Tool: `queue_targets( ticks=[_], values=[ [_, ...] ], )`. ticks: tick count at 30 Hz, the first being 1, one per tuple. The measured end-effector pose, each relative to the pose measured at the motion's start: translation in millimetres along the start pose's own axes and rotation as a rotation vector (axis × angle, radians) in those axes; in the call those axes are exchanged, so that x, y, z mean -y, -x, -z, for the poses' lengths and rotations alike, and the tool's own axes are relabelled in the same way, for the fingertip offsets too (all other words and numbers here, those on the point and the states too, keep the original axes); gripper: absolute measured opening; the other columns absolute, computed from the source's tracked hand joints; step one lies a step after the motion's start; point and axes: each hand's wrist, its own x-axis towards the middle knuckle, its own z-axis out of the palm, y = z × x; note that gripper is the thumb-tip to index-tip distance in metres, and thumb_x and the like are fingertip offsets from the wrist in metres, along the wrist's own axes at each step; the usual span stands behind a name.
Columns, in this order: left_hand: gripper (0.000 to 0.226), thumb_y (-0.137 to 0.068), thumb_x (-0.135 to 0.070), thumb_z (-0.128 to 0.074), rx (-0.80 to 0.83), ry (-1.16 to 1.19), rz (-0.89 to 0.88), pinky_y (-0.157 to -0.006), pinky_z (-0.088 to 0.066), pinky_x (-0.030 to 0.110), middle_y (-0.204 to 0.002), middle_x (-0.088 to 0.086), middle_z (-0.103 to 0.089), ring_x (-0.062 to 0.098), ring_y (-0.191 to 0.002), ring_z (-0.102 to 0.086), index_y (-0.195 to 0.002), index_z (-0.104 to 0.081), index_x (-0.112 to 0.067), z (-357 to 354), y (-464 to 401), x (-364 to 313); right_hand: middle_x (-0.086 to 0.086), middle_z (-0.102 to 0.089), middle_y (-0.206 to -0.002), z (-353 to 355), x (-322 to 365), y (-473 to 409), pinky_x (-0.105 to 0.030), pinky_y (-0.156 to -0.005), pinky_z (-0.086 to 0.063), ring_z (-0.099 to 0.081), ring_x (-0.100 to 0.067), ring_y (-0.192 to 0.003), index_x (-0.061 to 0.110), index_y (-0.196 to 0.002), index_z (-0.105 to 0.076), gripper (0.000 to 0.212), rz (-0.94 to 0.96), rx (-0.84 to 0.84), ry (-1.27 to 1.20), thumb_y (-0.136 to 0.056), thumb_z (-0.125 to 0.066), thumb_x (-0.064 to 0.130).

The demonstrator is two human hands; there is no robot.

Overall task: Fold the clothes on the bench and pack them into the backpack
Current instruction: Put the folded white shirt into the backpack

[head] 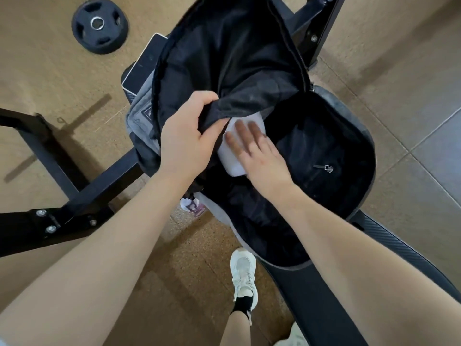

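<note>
A black and grey backpack (354,146) lies wide open on the black bench (324,308), its dark lining showing. My left hand (184,136) grips the black inner flap (249,96) of the backpack and lifts it. Under that flap lies a folded white garment (230,159) inside the backpack. My right hand (257,151) presses flat on the white garment with straight fingers. Dark cloth fills the lower part of the compartment, and a small zip pull (326,168) shows on the inner pocket.
A black weight plate (99,26) lies on the cork floor at the upper left. Black steel frame bars (62,176) of the bench run on the left. My foot in a white shoe (243,273) stands beside the bench. Grey tiles lie to the right.
</note>
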Motion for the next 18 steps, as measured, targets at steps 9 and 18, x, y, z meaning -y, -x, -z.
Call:
queue_targets(
  ticks=[9, 18],
  values=[
    [0.028, -0.087, -0.036, -0.058, 0.217, -0.163, 0.221, -0.071, -0.037, 0.027, -0.097, -0.003, -0.059, 0.015, -0.088, -0.055, -0.111, -0.055, -0.022, -28.2, -0.5, 23.5, -0.016, -0.047, -0.140, 32.8, -19.5, 22.9, -0.044, -0.103, -0.038, -0.046, -0.032, -0.129, 0.002, -0.133, -0.047, 0.094, -0.022, 0.251, -0.083, -0.055, -0.087, 0.038],
    [0.079, -0.088, -0.041, -0.057, 0.667, -0.587, 0.249, -0.099, -0.036, 0.041, -0.153, 0.007, -0.017, 0.029, -0.135, -0.026, -0.148, -0.011, -0.019, -50.4, 18.6, -0.8, -0.016, -0.046, -0.141, 90.1, -26.2, 87.9, -0.047, -0.100, -0.043, -0.046, -0.033, -0.128, 0.002, -0.128, -0.053, 0.070, -0.180, 0.344, -0.184, -0.071, -0.078, 0.035]
  ],
)
